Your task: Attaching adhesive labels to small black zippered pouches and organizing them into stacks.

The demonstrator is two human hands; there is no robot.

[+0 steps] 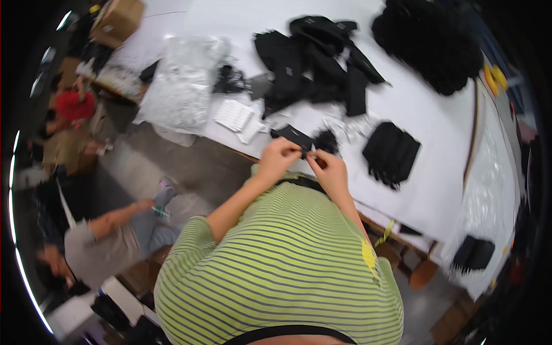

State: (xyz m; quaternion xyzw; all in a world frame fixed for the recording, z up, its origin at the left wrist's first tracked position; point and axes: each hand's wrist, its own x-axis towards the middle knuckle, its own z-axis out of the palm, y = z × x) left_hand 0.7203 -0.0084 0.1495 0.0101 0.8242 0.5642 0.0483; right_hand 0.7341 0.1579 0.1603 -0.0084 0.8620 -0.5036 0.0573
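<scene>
At the table's near edge my left hand (pixel 278 158) and my right hand (pixel 330 172) are close together, fingers pinched. Between them is a folded black fabric piece (pixel 292 135), its edge held in my left fingertips. A tiny pale bit shows at my right fingertips, too small to name. Just beyond my right hand lies a black stringy tuft (pixel 326 140). To the left of the fabric are white card sheets (pixel 234 115) in small stacks. Small clear and white scraps (pixel 356 127) are scattered to the right, beside a neat black fabric stack (pixel 392 153).
Loose black garments (pixel 310 63) spread across the white table (pixel 230 17). A large black heap (pixel 428 46) fills its far right. A clear plastic bag (pixel 187 80) sits at the left edge. On the left, a person in grey (pixel 106 253) and others are nearby.
</scene>
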